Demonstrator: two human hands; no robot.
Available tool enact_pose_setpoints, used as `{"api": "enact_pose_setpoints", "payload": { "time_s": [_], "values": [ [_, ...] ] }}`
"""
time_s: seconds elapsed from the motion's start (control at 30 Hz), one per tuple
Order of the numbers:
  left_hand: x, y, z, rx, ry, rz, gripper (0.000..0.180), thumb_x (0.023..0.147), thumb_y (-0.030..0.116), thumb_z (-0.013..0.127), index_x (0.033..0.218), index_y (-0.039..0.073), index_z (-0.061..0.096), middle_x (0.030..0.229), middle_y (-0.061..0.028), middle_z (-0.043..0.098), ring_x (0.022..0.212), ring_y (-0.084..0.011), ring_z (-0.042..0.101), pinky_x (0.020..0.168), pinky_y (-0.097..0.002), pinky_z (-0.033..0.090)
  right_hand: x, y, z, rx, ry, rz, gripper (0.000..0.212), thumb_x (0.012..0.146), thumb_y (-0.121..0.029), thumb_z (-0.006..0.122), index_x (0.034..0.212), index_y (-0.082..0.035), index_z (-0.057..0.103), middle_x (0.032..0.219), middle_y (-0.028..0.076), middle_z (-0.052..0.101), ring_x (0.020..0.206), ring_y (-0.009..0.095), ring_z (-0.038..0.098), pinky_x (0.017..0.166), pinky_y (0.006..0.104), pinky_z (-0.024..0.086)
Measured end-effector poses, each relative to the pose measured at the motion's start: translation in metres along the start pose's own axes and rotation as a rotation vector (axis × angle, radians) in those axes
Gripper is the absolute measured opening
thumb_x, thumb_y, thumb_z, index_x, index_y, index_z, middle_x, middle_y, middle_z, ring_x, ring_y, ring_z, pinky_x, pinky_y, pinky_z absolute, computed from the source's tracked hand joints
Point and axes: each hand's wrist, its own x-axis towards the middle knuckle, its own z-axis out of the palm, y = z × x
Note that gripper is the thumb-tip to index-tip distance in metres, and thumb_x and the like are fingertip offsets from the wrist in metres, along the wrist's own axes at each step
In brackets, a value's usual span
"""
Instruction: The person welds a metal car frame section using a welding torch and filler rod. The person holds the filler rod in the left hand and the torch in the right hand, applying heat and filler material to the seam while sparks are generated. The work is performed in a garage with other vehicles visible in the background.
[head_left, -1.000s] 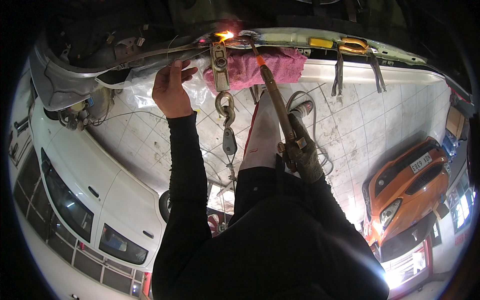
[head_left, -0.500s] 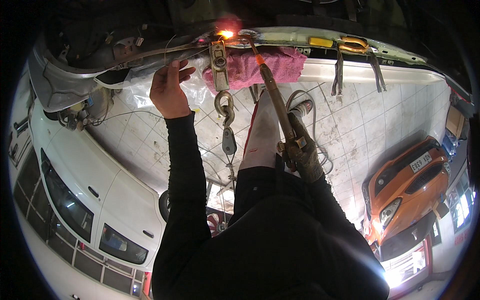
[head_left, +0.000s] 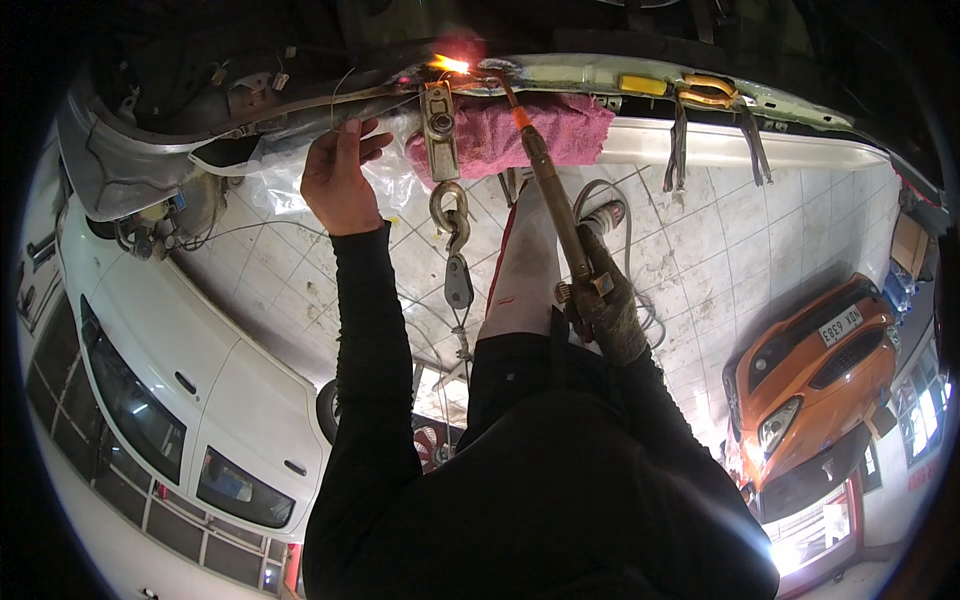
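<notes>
My bare left hand pinches a thin welding wire, which runs right toward the flame. A glove covers my right hand, closed around the handle of a gas torch. The torch tip reaches up to the light green car body edge, where the flame burns and the metal near it glows. Just below the flame, a metal pulling clamp grips the edge. From it hangs a hook with a pulley and cable. A pink towel lies behind the clamp and torch.
Clear plastic sheeting hangs near my left hand. Yellow-handled clamps sit on the edge at the right. A hose curls by my foot on the tiled floor. A white car stands left, an orange car right.
The flame looks a little longer and brighter toward the left. Both hands, the wire and the torch hold nearly the same place.
</notes>
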Motion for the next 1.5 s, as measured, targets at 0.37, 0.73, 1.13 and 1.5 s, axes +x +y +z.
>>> {"api": "enact_pose_setpoints", "payload": {
  "time_s": [0.37,0.73,1.13,1.5],
  "values": [
    [0.001,-0.001,0.002,-0.011,-0.014,-0.005,0.025,0.100,0.017,0.074,0.104,-0.006,0.068,0.096,-0.0192,0.079,0.075,-0.0268,0.079,0.068,-0.0286,0.059,0.000,0.002,-0.003,0.015,-0.007,0.018,0.073,0.099,-0.018,0.061,0.166,-0.011,0.033,0.089,0.004,0.068,0.060,0.007,0.056,0.049,0.0230,0.043],
    [0.001,-0.001,0.002,0.002,-0.008,0.003,0.024,0.100,0.017,0.073,0.104,-0.006,0.068,0.096,-0.0189,0.079,0.075,-0.0259,0.079,0.068,-0.0284,0.060,-0.002,0.002,-0.005,0.069,-0.034,0.017,0.063,0.104,-0.008,0.055,0.164,-0.012,0.037,0.093,0.001,0.067,0.064,0.004,0.051,0.056,0.0222,0.043],
    [0.002,0.000,0.002,0.017,-0.017,0.000,0.024,0.100,0.018,0.074,0.104,-0.004,0.067,0.099,-0.0197,0.079,0.077,-0.0271,0.079,0.070,-0.0294,0.059,0.002,0.006,-0.005,0.042,-0.036,-0.031,0.087,0.096,-0.033,0.071,0.167,-0.009,0.027,0.074,0.002,0.061,0.053,0.007,0.052,0.046,0.0229,0.040],
    [0.002,0.003,0.003,0.056,-0.029,-0.013,0.025,0.099,0.021,0.075,0.105,-0.002,0.066,0.102,-0.0200,0.078,0.080,-0.0281,0.079,0.074,-0.0316,0.059,0.004,0.014,-0.008,0.061,-0.035,-0.036,0.087,0.097,-0.033,0.071,0.167,-0.009,0.027,0.076,0.003,0.064,0.054,0.007,0.053,0.046,0.0230,0.041]
  ]
}}
